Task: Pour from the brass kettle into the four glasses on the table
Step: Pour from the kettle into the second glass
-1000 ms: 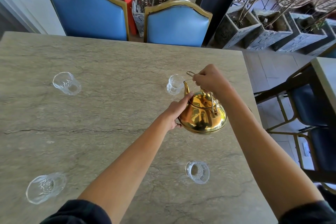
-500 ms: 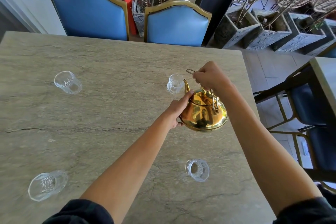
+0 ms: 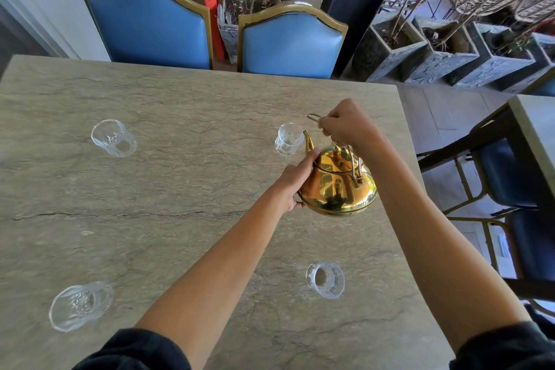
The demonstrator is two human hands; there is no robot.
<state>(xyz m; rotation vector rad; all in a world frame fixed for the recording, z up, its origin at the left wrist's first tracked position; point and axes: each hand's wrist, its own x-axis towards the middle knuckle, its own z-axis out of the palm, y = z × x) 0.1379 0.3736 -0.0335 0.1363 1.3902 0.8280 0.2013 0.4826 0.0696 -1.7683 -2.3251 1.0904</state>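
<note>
The brass kettle (image 3: 338, 186) hangs above the stone table (image 3: 180, 189), tipped forward, its spout just beside the rim of the far right glass (image 3: 288, 140). My right hand (image 3: 350, 126) grips the kettle's wire handle from above. My left hand (image 3: 295, 182) cups the kettle's left side and base. Three other clear glasses stand on the table: the far left glass (image 3: 112, 138), the near left glass (image 3: 79, 305) and the near right glass (image 3: 326, 279). I cannot tell whether liquid is flowing.
Two blue padded chairs (image 3: 150, 24) (image 3: 291, 42) stand at the table's far edge. Stone planters (image 3: 420, 54) line the floor at the back right. A second table (image 3: 537, 129) and dark chairs (image 3: 510, 177) stand to the right, past this table's right edge.
The kettle has risen slightly and moved forward, tipping its spout closer to the far right glass. Both hands keep their hold.
</note>
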